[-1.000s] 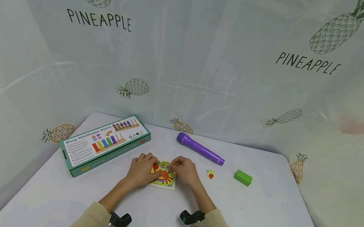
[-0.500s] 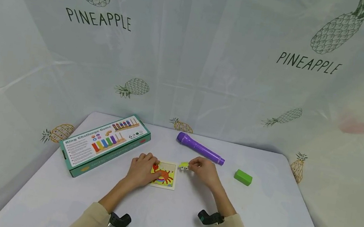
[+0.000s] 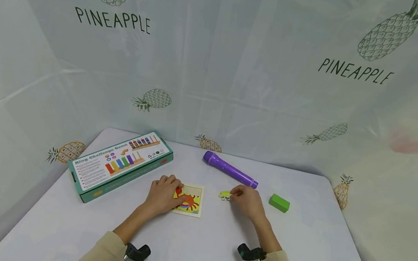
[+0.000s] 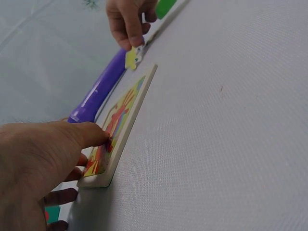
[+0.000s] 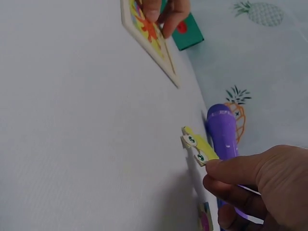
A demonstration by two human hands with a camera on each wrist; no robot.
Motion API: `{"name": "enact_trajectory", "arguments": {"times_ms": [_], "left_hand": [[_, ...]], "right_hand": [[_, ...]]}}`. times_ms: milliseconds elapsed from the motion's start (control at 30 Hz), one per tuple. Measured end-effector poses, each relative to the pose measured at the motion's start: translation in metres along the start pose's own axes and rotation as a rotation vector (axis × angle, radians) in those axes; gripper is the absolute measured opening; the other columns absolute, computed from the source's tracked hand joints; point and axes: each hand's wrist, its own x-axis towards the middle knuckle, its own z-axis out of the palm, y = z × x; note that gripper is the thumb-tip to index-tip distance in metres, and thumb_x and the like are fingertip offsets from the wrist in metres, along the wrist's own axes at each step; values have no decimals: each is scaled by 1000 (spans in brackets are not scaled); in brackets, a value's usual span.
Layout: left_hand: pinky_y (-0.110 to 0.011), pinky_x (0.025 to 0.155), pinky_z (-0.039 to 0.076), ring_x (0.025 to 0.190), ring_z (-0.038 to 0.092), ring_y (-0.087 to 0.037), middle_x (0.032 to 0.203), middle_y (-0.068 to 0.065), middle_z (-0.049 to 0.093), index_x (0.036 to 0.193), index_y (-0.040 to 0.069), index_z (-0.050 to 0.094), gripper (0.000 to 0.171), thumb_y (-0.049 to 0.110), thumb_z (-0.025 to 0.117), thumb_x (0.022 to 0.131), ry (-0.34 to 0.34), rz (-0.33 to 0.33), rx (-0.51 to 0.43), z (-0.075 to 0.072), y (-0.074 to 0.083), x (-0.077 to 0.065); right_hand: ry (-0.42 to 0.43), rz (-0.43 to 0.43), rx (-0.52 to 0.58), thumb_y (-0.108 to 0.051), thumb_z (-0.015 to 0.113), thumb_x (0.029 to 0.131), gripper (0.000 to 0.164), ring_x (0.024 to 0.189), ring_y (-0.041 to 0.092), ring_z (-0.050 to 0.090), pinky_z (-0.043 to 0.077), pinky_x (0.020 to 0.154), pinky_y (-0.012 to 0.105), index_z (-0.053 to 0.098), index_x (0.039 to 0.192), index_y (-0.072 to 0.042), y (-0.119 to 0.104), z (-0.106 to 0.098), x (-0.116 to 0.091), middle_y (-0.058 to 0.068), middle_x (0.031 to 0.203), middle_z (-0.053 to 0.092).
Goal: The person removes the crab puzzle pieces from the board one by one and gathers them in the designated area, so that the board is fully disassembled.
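A crab picture puzzle [image 3: 190,205] in a pale wooden frame lies on the table, its top strip bare of pieces. My left hand [image 3: 163,195] holds it at the left side; the thumb rests on the picture in the left wrist view and the fingers are by the edge. To the right, my right hand [image 3: 249,202] pinches a yellow-green puzzle piece [image 5: 197,147] with two printed eyes, between thumb and fingers just above the table. Beneath that hand, another puzzle piece [image 5: 205,219] shows partly in the right wrist view.
A purple toy microphone [image 3: 229,169] lies behind the right hand. To its right is a green block [image 3: 279,203]. A green Ring Challenge Game box [image 3: 121,167] lies at the back left. A pineapple-printed curtain [image 3: 215,83] hangs behind the table.
My right hand has lifted the eyed piece out of the puzzle's top and carried it to the right. It now covers the loose piece in the head view. My left hand has stayed still.
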Motion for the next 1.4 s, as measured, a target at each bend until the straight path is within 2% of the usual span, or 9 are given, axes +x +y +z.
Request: {"name": "enact_trajectory", "arguments": {"times_ms": [233, 733, 867, 1033, 1233, 1400], "left_hand": [[-59, 96, 38, 113, 49, -31, 111, -2, 59, 118, 17, 69, 46, 50, 74, 86, 5, -1, -6, 1, -1, 1], [-59, 96, 37, 112, 49, -30, 109, 0, 59, 117, 18, 70, 44, 49, 74, 87, 3, -4, -23, 0, -1, 0], [-58, 95, 38, 112, 49, -30, 109, 0, 59, 117, 18, 70, 44, 49, 74, 86, 4, -4, -22, 1, -1, 0], [-58, 96, 38, 113, 49, -30, 110, -1, 59, 118, 17, 70, 45, 49, 74, 87, 6, -5, -24, 1, -1, 0], [-58, 96, 38, 113, 49, -31, 111, -1, 59, 118, 17, 70, 45, 48, 75, 87, 12, -6, -23, 2, -1, 0], [-59, 96, 37, 113, 49, -31, 111, -1, 59, 118, 17, 70, 44, 48, 75, 87, 13, 0, -30, 0, 0, 0]], "right_hand": [[19, -4, -69, -10, 76, 86, 8, 73, 14, 59, 49, 66, 33, 76, 94, -12, 3, 0, 0, -1, 84, 71], [30, 13, -114, -12, 76, 87, 8, 78, 15, 64, 52, 73, 38, 78, 95, -13, 5, 2, 0, 0, 90, 74], [31, 12, -115, -12, 76, 87, 8, 76, 15, 63, 51, 70, 36, 77, 95, -13, 5, 1, 0, 0, 88, 73], [36, 51, -81, -15, 72, 92, 9, 72, 15, 58, 48, 64, 31, 76, 100, -12, 3, -4, 0, 1, 88, 70], [53, 54, -62, -16, 68, 95, 14, 64, 13, 59, 46, 59, 30, 75, 106, -9, 2, -10, 2, 2, 86, 68], [23, 34, -78, -15, 71, 92, 14, 72, 16, 59, 47, 62, 33, 76, 105, -10, 4, -9, 3, 4, 89, 69]]}}
